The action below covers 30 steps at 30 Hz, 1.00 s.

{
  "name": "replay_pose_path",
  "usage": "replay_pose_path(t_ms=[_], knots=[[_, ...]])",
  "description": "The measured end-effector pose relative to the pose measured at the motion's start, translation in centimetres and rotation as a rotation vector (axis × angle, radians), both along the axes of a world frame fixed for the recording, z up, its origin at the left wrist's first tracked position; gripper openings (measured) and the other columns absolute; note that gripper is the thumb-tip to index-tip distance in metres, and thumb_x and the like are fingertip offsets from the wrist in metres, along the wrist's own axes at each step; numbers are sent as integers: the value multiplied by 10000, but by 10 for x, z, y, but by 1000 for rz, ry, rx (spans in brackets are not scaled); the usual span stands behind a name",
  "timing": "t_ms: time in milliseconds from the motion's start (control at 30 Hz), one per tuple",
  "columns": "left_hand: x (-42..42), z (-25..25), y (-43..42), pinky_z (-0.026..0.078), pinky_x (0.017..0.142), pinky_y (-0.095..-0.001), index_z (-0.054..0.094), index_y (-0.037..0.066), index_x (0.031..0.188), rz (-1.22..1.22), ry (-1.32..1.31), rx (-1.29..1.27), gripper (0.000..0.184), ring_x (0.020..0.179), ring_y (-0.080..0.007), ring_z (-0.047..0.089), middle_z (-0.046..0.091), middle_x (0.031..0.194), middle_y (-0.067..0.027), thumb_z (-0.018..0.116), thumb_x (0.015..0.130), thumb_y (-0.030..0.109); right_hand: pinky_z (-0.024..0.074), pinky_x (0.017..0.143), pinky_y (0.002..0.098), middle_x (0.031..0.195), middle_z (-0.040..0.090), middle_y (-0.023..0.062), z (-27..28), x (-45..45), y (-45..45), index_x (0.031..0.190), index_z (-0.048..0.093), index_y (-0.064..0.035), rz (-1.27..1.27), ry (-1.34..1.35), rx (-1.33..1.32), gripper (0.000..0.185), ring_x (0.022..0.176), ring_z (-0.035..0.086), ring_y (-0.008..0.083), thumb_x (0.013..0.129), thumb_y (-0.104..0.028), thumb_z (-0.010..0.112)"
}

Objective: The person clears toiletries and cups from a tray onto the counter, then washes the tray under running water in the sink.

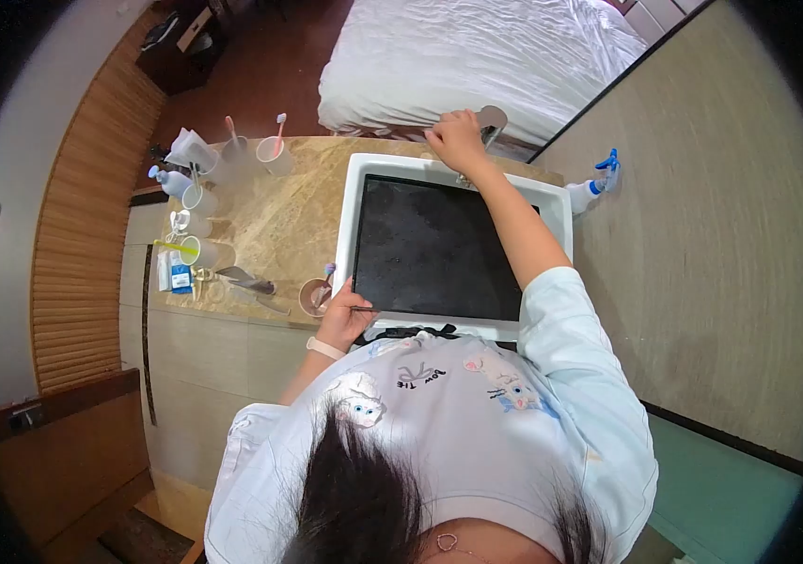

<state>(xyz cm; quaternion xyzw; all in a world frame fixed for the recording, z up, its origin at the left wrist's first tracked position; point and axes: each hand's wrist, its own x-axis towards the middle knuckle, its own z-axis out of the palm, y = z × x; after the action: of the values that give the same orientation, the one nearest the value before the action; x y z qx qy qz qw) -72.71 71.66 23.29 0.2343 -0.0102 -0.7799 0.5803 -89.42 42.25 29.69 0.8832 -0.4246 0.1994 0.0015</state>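
A black rectangular tray lies in the white sink, covering most of its basin. At the tray's near left corner, my left hand has its fingers closed round the edge. My right hand is beyond the sink's far rim, fingers curled, just left of the metal faucet. What its fingers close on is hidden. A brown cup stands beside my left hand.
The marble counter holds white cups with toothbrushes, a pump bottle, a blue-and-white packet and clear-handled items at left. A spray bottle stands right of the sink by the wall. A bed lies beyond.
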Motion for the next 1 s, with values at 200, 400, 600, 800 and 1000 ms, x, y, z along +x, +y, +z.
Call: replay_pose_path(t_ms=[200,400,600,800,1000], knots=[[3,-31,-12,422,861,-382,428,11,1192,6,53,36,601,1060,-271,502,523,1150,-138,388,610,-133,340,949,424,723,585,94,9,-70,13,780,610,-39,175,-156,198,183,855,537,285,770,-218,572],[6,-15,-18,408,901,-410,407,24,1215,-35,17,14,616,1077,-279,491,492,1189,-146,393,617,-125,415,866,434,1236,400,217,22,-89,6,1281,327,-67,-99,-152,-239,554,937,542,395,786,-154,560],[12,-37,-23,406,903,-405,398,24,1227,-28,4,34,631,1090,-280,480,492,1183,-147,388,614,-126,464,746,443,1054,523,193,24,-63,3,1304,344,-121,-510,140,275,529,914,557,373,786,-64,435],[15,-34,-24,404,906,-413,419,15,1200,-27,8,13,600,1074,-282,493,503,1169,-149,383,617,-123,456,748,424,969,563,123,20,-84,-8,1260,414,-215,-402,92,239,490,914,556,310,789,-78,433],[12,-41,-22,398,913,-430,423,13,1182,-9,39,78,575,1071,-292,494,506,1161,-157,379,623,-115,458,761,415,983,559,116,25,-85,-10,1268,402,-239,-369,135,252,510,922,555,308,789,-69,446]])
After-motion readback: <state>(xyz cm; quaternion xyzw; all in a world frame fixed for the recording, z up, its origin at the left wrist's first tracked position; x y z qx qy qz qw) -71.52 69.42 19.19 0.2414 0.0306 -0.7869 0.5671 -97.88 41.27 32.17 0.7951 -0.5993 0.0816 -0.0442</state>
